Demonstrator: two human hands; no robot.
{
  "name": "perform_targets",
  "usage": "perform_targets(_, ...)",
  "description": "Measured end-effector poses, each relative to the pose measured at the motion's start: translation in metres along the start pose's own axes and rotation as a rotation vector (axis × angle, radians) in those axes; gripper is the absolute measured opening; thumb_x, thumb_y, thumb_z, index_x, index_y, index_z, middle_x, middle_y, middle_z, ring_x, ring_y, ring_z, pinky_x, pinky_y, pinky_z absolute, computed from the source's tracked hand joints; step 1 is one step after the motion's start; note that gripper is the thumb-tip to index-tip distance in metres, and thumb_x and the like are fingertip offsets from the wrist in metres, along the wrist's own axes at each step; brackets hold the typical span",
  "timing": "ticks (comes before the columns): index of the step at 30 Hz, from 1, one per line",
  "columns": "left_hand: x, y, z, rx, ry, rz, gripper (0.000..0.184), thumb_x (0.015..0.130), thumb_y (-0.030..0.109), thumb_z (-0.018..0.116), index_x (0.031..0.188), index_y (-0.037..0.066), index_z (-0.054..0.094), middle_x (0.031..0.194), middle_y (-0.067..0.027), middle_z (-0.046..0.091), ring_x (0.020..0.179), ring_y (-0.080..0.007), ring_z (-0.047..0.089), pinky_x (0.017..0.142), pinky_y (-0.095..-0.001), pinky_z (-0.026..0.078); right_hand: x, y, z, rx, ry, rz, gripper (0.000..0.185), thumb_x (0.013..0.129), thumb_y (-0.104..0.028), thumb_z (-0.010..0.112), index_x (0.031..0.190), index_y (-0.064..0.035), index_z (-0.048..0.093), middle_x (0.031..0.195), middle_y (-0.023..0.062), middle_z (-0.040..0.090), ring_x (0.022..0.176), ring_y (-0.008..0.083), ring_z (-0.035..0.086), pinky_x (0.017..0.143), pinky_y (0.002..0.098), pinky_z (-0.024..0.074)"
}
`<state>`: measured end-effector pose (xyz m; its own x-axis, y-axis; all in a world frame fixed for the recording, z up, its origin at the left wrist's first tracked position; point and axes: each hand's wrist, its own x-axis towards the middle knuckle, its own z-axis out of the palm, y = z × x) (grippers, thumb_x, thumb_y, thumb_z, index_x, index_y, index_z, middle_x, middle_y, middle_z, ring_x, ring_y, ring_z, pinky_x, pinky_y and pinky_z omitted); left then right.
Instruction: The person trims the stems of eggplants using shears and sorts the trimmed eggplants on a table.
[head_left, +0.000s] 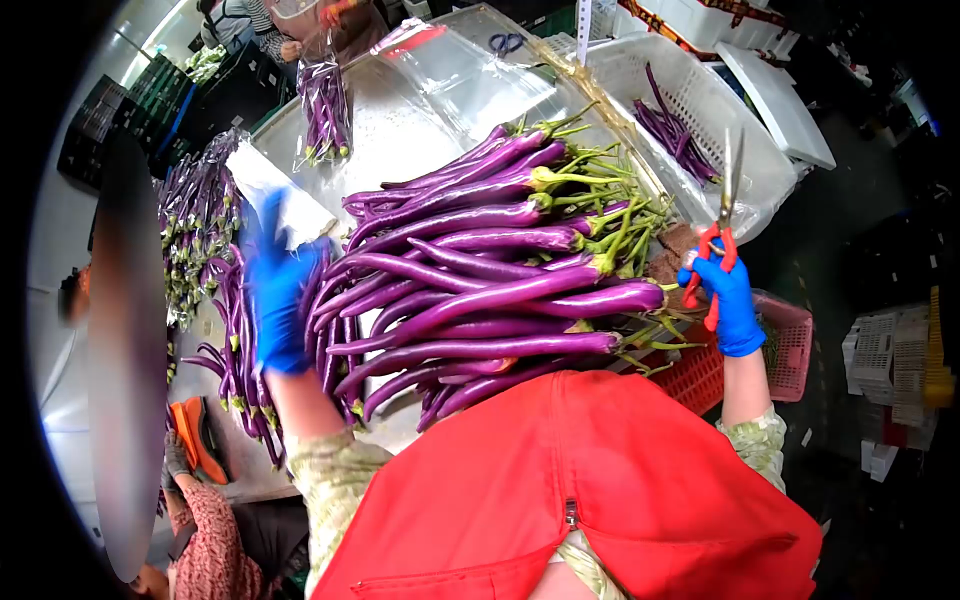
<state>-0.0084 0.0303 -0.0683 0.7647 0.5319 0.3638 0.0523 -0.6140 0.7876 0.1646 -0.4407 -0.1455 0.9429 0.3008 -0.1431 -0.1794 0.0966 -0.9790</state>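
My right hand point(727, 300), in a blue glove, is closed round the red handles of a pair of scissors point(722, 220). The metal blades point up and away, beside the stem ends of the eggplants. My left hand point(278, 300), also blue-gloved, is smeared by motion, but its fingers look stretched apart with nothing visible in them. It hovers at the left end of a large pile of long purple eggplants point(480, 270). Their green stems face right. More loose eggplants point(240, 350) lie just left of that hand.
Bagged eggplants point(325, 105) and clear plastic bags point(470, 85) lie across the table. A white crate point(680, 80) holds a few eggplants at the right. Below my right hand is a pink basket point(790, 350). Co-workers point(215, 530) stand at lower left and far side, near orange-handled tools point(197, 440).
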Motion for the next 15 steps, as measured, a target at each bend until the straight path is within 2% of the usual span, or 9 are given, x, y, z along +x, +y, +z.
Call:
perform_targets(1, -0.003, 0.049, 0.041, 0.072, -0.271, -0.015, 0.091, 0.068, 0.025, 0.078, 0.142, 0.007, 0.029, 0.143, -0.0188, 0.033, 0.132, -0.0303, 0.033, 0.11, -0.0412, 0.024, 0.0, 0.0, 0.004, 0.027, 0.0, -0.007, 0.049, 0.082, -0.008, 0.058, 0.127, 0.0008, 0.043, 0.085, 0.0069, 0.057, 0.071, 0.014, 0.059, 0.053, 0.0244, 0.0467)
perform_targets(2, 0.02, 0.033, 0.066, 0.349, -0.539, 0.285, 0.103, 0.064, 0.023, 0.079, 0.146, 0.009, 0.018, 0.148, -0.0206, 0.024, 0.137, -0.031, 0.024, 0.112, -0.0405, 0.019, 0.0, -0.002, 0.004, 0.012, -0.023, 0.005, 0.049, 0.083, -0.009, 0.058, 0.129, -0.0004, 0.043, 0.084, 0.007, 0.058, 0.069, 0.013, 0.059, 0.05, 0.0237, 0.0451)
perform_targets(3, 0.036, 0.04, 0.093, 0.411, -0.738, 0.299, 0.109, 0.063, 0.018, 0.077, 0.147, 0.009, 0.009, 0.147, -0.0224, 0.025, 0.136, -0.0331, 0.025, 0.112, -0.0386, 0.02, 0.002, -0.002, 0.005, 0.004, -0.044, 0.013, 0.05, 0.083, -0.009, 0.058, 0.13, -0.0017, 0.043, 0.083, 0.0071, 0.059, 0.066, 0.012, 0.058, 0.048, 0.0229, 0.0436)
perform_targets(5, 0.052, 0.035, 0.129, 0.03, -0.995, -0.119, 0.107, 0.062, 0.006, 0.069, 0.147, 0.009, 0.005, 0.139, -0.0232, 0.037, 0.127, -0.0321, 0.039, 0.107, -0.0326, 0.028, 0.0, -0.002, 0.003, -0.03, -0.083, 0.037, 0.053, 0.083, -0.011, 0.058, 0.133, -0.0038, 0.042, 0.081, 0.0068, 0.06, 0.062, 0.0101, 0.055, 0.048, 0.0224, 0.0414)
perform_targets(7, 0.065, 0.012, 0.143, -0.001, -1.028, 0.049, 0.107, 0.06, 0.008, 0.071, 0.147, 0.009, 0.008, 0.135, -0.0224, 0.042, 0.121, -0.0296, 0.044, 0.103, -0.033, 0.033, -0.001, 0.007, -0.003, -0.006, -0.11, 0.009, 0.055, 0.083, -0.012, 0.059, 0.134, -0.0035, 0.041, 0.082, 0.007, 0.061, 0.062, 0.0099, 0.055, 0.05, 0.0226, 0.0423)
perform_targets(9, 0.063, 0.034, 0.137, 0.449, -0.988, 0.323, 0.105, 0.058, 0.015, 0.074, 0.145, 0.005, 0.016, 0.125, -0.0252, 0.047, 0.116, -0.0351, 0.049, 0.1, -0.0362, 0.038, 0.002, 0.018, -0.008, 0.042, -0.079, 0.002, 0.057, 0.082, -0.012, 0.06, 0.135, -0.0034, 0.04, 0.082, 0.007, 0.061, 0.062, 0.0098, 0.055, 0.052, 0.0231, 0.0435)
perform_targets(11, 0.051, 0.06, 0.135, 0.455, -1.038, 0.329, 0.103, 0.057, 0.016, 0.074, 0.144, 0.004, 0.019, 0.126, -0.0262, 0.046, 0.119, -0.0368, 0.046, 0.101, -0.0362, 0.037, 0.003, 0.022, -0.014, 0.07, -0.095, 0.046, 0.056, 0.082, -0.011, 0.06, 0.134, -0.0034, 0.041, 0.083, 0.0067, 0.061, 0.063, 0.0096, 0.056, 0.053, 0.0233, 0.044)
perform_targets(12, 0.046, 0.047, 0.137, 0.471, -1.007, 0.392, 0.101, 0.059, 0.014, 0.073, 0.144, 0.004, 0.02, 0.129, -0.0254, 0.045, 0.12, -0.0363, 0.046, 0.101, -0.0362, 0.037, 0.006, 0.029, -0.015, 0.068, -0.086, 0.015, 0.053, 0.082, -0.011, 0.06, 0.132, -0.0038, 0.043, 0.084, 0.0058, 0.061, 0.064, 0.0089, 0.055, 0.054, 0.0234, 0.0437)
perform_targets(15, 0.044, 0.045, 0.138, 0.255, -0.996, 0.35, 0.098, 0.061, 0.012, 0.072, 0.144, 0.006, 0.02, 0.13, -0.0243, 0.045, 0.121, -0.0353, 0.045, 0.103, -0.0361, 0.036, 0.006, 0.024, -0.008, 0.077, -0.116, 0.036, 0.05, 0.082, -0.011, 0.06, 0.129, -0.0047, 0.046, 0.083, 0.0042, 0.06, 0.064, 0.0088, 0.054, 0.055, 0.0235, 0.0443)
